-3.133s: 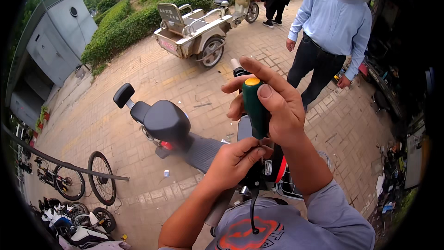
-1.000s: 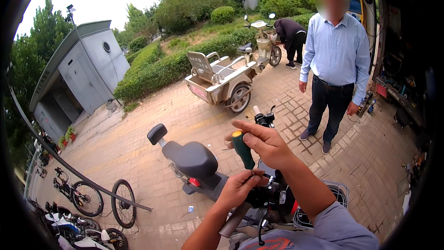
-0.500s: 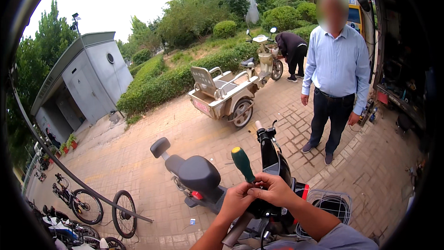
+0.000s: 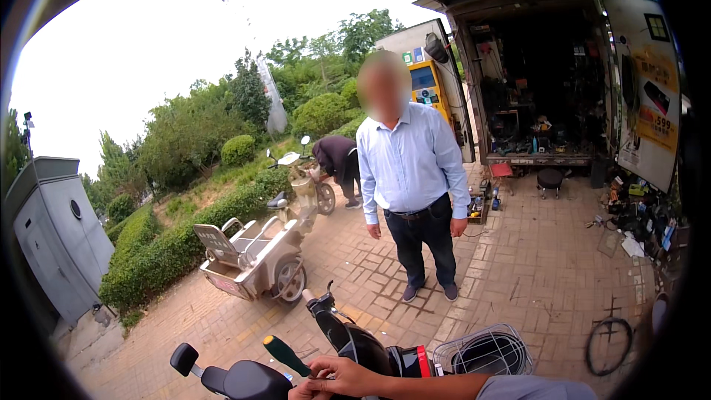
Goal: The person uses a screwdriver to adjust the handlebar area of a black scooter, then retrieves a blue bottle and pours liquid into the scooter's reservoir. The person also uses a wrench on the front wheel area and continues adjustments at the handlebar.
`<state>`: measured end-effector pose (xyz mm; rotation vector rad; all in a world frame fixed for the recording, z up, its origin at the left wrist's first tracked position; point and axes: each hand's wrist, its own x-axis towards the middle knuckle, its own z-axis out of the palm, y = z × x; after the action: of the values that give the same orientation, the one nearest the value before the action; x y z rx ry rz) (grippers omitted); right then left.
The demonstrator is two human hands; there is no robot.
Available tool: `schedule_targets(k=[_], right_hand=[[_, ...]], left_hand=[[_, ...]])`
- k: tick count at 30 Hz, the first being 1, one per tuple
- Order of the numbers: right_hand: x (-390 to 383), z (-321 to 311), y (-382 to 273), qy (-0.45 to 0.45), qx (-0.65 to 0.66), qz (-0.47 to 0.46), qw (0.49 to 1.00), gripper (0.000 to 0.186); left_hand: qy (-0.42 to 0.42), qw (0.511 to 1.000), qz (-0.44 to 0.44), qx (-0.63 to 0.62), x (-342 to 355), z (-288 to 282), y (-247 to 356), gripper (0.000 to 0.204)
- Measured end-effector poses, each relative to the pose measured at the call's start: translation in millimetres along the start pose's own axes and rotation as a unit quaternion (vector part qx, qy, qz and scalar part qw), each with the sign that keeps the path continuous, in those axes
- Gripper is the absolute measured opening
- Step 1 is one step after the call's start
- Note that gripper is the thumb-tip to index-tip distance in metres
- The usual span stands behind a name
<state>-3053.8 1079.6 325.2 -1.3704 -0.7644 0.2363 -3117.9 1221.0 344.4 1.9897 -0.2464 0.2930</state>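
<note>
Right hand (image 4: 344, 378) curls around the lower end of the screwdriver (image 4: 286, 355), fingers (image 4: 326, 384) folded loosely over the shaft side, thumb on top; it is grasping the tool, not clamping it hard. The green handle pokes up and to the left, free of the hand, with a yellow tip at its end. The blade is hidden under the fingers and the frame's bottom edge, so where it points I cannot tell. The left hand (image 4: 300, 392) barely shows, a sliver of knuckles at the bottom edge just under the right; whether it is clenched or slack I cannot tell.

How will that tool handle? I judge it light and stiff, a hard plastic grip on a steel shaft, nothing fragile about it. The handle looks smooth, so a sweaty palm could slip; the fat green part is the place to take it for any turning force, while holding it by the shaft gives only fine guidance.

Working outward: the hands sit right over the scooter (image 4: 355, 344), close to its handlebar and black front panel, the seat (image 4: 248, 381) to the left, a wire basket (image 4: 485, 352) to the right. Beyond, on the brick paving (image 4: 533, 274), a person in a blue shirt (image 4: 407, 163) stands facing this way, well apart from the hands. A tricycle (image 4: 255, 255) is parked by the hedge.
</note>
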Motion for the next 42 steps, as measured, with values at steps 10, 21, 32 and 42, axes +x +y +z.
schedule_targets(k=[10,21,32,42], right_hand=[[0.0,-3.2,-29.4,-0.002,-0.031,-0.025,0.999,0.024],[-3.0,4.2,-31.9,0.070,-0.061,-0.077,0.993,0.020],[-1.2,9.6,-28.9,0.124,-0.095,-0.102,0.982,0.020],[-3.9,10.7,-37.3,0.167,-0.097,-0.067,0.979,0.025]], left_hand=[[-0.001,0.992,-0.024,-0.126,1.3,0.1,-14.4,0.012],[-0.001,0.985,-0.066,-0.160,-4.9,0.2,-8.3,0.011],[0.000,0.988,-0.068,-0.140,-1.5,-0.2,-9.0,0.016],[0.042,0.992,-0.040,-0.116,5.1,8.2,1.9,0.016]])
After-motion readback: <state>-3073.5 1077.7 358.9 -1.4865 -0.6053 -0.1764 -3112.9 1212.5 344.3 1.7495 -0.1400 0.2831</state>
